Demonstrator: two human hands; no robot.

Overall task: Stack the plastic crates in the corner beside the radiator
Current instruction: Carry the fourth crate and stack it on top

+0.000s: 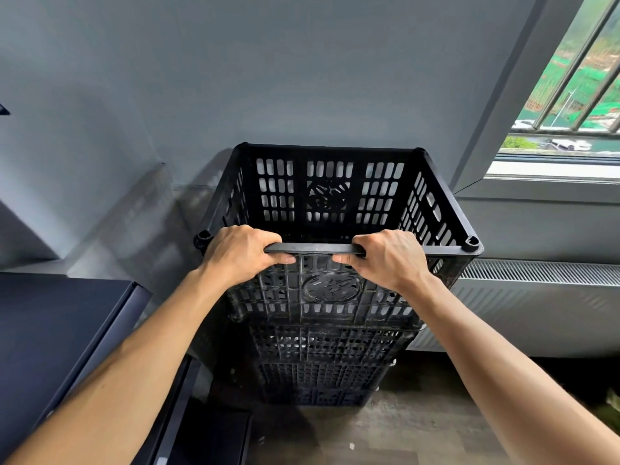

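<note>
A black slotted plastic crate (432, 209) sits on top of a stack of black crates (322, 367) in the corner, against the grey wall. Both my hands grip its near rim. My left hand (241, 253) is closed over the rim left of centre. My right hand (389, 256) is closed over it right of centre. The crate is open on top and looks empty. The white radiator (536, 297) runs along the wall just right of the stack.
A dark cabinet top (57, 330) stands close on the left. A window (577, 82) with bars is at upper right above a grey sill. Wood-look floor (402, 431) lies in front of the stack.
</note>
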